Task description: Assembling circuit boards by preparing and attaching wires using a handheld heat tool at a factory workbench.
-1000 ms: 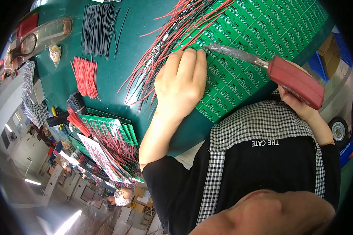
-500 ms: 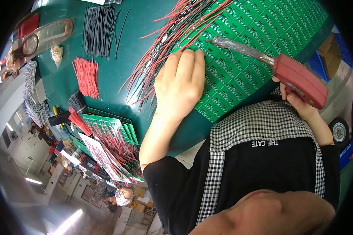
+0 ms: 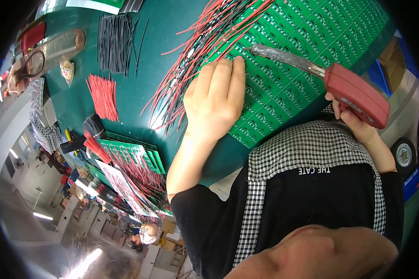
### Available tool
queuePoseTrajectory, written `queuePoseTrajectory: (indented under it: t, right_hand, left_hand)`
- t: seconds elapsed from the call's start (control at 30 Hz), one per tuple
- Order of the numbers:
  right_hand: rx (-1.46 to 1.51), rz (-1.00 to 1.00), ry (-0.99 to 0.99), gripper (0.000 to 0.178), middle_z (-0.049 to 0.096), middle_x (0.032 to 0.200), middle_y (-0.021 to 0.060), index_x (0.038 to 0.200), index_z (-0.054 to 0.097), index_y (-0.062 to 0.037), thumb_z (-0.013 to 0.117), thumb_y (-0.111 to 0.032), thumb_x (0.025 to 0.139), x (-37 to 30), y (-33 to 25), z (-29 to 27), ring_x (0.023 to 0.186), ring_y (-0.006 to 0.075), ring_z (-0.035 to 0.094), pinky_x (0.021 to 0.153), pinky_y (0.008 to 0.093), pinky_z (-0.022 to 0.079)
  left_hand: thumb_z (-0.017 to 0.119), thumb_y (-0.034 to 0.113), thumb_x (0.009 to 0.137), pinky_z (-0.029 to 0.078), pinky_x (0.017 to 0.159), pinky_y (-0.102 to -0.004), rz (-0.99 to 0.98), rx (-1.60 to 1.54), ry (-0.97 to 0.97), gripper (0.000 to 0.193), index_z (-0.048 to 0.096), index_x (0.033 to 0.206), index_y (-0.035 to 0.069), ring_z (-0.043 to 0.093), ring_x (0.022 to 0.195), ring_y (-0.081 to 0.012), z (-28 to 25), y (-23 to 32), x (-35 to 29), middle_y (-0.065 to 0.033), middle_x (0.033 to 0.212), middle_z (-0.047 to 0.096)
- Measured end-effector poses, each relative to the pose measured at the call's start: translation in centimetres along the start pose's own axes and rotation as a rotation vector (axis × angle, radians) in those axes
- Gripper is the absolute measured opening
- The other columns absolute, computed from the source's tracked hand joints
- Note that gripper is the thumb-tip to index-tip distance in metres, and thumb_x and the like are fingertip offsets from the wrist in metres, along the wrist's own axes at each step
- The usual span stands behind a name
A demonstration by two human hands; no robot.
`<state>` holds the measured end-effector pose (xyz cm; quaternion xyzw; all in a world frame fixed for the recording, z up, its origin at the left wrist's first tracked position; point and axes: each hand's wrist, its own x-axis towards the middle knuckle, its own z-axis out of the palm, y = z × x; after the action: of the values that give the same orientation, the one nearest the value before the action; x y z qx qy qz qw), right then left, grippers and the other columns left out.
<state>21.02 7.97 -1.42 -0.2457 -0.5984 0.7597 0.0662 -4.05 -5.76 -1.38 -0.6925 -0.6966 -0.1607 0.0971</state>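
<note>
My left hand [image 3: 212,100] rests on the near left part of a large green circuit-board panel [image 3: 284,88], knuckles up and fingers bent downward. Its thumb and the undersides of its fingertips are hidden, so whatever they pinch cannot be made out. Red and black wires [image 3: 191,65] fan out beside and beyond these fingers, lying partly over the panel. At the right, my right hand [image 3: 354,124] is closed around the red handle of a soldering gun [image 3: 358,95]. The gun's grey barrel points left over the panel, its tip just right of my left fingertips.
On the green table [image 3: 135,100] at the left lie a black wire bundle [image 3: 114,44] and a red wire bundle [image 3: 102,97]. Wired boards [image 3: 130,162] stack near the left edge. Beyond are a small wrapped packet [image 3: 67,70] and a clear case [image 3: 63,46]. A person [image 3: 149,232] is in the background.
The view has shifted slightly, and the bundles at the left appear a little lower. Both hands and the soldering gun stay almost in place. Blurred hair shows at the lower left.
</note>
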Motion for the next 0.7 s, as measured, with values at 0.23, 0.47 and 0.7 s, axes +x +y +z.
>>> queuePoseTrajectory:
  t: [0.23, 0.47, 0.7]
  right_hand:
    - [0.027, -0.004, -0.009, 0.039, 0.054, 0.091, 0.005, 0.111, 0.047, -0.0025, 0.061, -0.007, 0.075, -0.3, 0.5, -0.1, 0.078, 0.0078, 0.048, 0.069, 0.0207, 0.04]
    - [-0.109, -0.109, 0.108, 0.047, 0.054, 0.102, 0.0107, 0.112, 0.048, -0.0007, 0.066, -0.017, 0.072, 0.8, -0.5, 0.3, 0.075, 0.0097, 0.052, 0.066, 0.0218, 0.043]
    - [-0.571, -0.302, 0.02, 0.052, 0.051, 0.113, 0.0145, 0.112, 0.049, 0.0016, 0.068, -0.022, 0.069, 1.2, -0.2, -0.9, 0.067, 0.0083, 0.052, 0.06, 0.0192, 0.043]
  left_hand:
    - [0.055, 0.004, 0.06, 0.043, 0.051, -0.0242, 0.002, -0.023, -0.012, 0.024, 0.058, 0.084, -0.001, 0.053, 0.067, -0.0165, 0.3, 0.2, 0.2, -0.007, 0.075, 0.051]
    - [0.055, 0.004, 0.061, 0.043, 0.051, -0.0246, 0.016, -0.017, -0.036, 0.024, 0.057, 0.084, -0.002, 0.053, 0.067, -0.0174, 0.2, 0.1, 0.3, -0.0076, 0.075, 0.051]
    - [0.055, 0.005, 0.061, 0.043, 0.052, -0.0242, 0.038, 0.026, -0.06, 0.024, 0.056, 0.084, -0.002, 0.053, 0.067, -0.0174, 0.1, 0.1, 0.5, -0.0082, 0.075, 0.051]
